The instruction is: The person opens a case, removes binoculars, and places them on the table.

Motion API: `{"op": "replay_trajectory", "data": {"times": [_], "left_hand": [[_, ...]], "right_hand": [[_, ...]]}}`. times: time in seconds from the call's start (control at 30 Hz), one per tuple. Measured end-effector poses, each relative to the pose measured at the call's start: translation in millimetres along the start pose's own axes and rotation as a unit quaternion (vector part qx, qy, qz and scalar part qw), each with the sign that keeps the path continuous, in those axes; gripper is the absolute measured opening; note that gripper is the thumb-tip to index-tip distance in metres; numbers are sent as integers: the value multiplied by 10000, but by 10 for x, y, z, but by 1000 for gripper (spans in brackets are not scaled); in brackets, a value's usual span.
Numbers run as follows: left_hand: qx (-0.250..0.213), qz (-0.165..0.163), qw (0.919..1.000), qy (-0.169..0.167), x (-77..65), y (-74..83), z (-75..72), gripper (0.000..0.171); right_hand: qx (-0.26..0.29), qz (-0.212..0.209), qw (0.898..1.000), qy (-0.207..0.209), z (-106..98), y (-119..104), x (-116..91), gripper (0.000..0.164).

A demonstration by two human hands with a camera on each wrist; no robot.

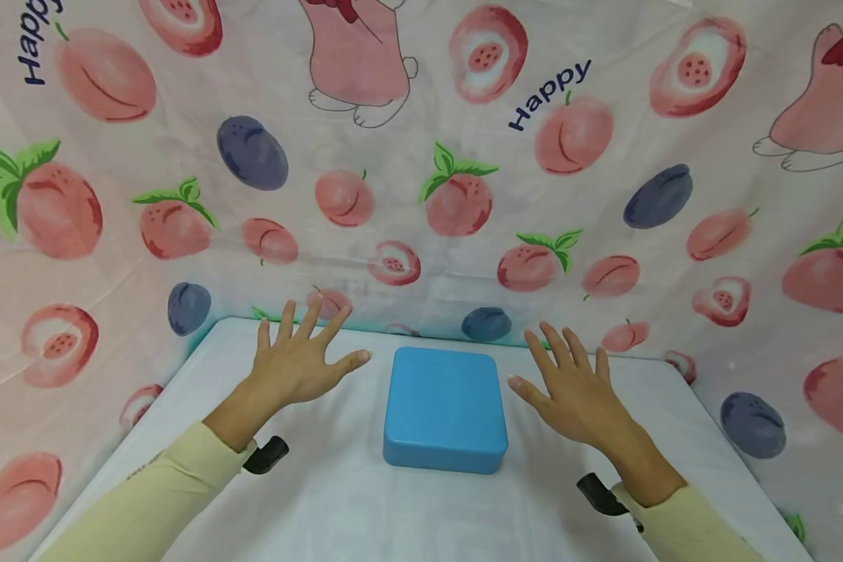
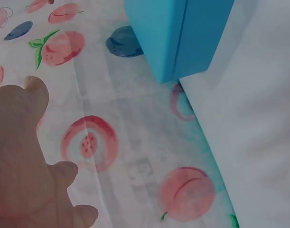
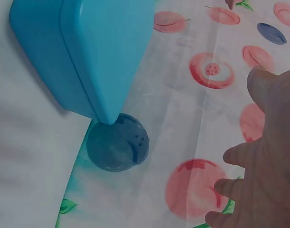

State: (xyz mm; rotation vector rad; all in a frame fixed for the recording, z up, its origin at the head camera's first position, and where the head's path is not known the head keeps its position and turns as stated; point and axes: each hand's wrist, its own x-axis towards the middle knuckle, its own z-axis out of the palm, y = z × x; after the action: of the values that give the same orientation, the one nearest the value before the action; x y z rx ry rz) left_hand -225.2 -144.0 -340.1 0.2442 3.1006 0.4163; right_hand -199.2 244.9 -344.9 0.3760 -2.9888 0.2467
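Observation:
A blue square box [image 1: 446,406] with rounded corners sits on the white table [image 1: 337,499], its smooth top facing up. Both wrist views show a seam running round its side, like the line of a lid. To the left of the box, my left hand [image 1: 295,367] is held with fingers spread, its thumb pointing toward the box. My right hand [image 1: 572,390] is spread in the same way on the other side, thumb toward the box. Each hand is apart from the box and holds nothing. In the left wrist view the box [image 2: 182,38] stands beyond the hand's thumb side.
A cloth [image 1: 407,187] printed with peaches, plums and rabbits hangs behind the table and along both sides. Dark wrist cameras, a left one [image 1: 265,455] and a right one [image 1: 602,495], sit at the cuffs of the pale yellow sleeves [image 1: 161,492].

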Motion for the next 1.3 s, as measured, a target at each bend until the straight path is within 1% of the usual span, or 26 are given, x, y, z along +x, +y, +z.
{"op": "replay_trajectory", "data": {"times": [0.13, 0.37, 0.53, 0.8, 0.9, 1.13, 1.3], "left_hand": [[-42, -10, 10000, 12, -6, -34, 64, 92], [-85, -73, 9999, -90, -7, -44, 155, 95], [-118, -89, 9999, -2, -5, -52, 233, 93], [-137, -177, 9996, -164, -34, -59, 404, 93], [-155, -178, 9996, -166, -29, -50, 441, 93], [-183, -184, 9992, -320, -22, -18, 529, 94], [-225, -208, 9992, -257, -33, -43, 538, 92]], "right_hand": [[51, 23, 10000, 0, 37, 11, -17, 88], [162, 80, 9998, -81, 100, 45, -32, 88], [224, 120, 9996, -76, 185, 71, -29, 87], [273, 116, 9995, -82, 335, 79, -51, 85], [290, 117, 9995, -62, 373, 75, -63, 84], [404, 125, 9990, -123, 456, 66, -132, 81], [455, 135, 9988, -73, 510, 64, -111, 80]]}}
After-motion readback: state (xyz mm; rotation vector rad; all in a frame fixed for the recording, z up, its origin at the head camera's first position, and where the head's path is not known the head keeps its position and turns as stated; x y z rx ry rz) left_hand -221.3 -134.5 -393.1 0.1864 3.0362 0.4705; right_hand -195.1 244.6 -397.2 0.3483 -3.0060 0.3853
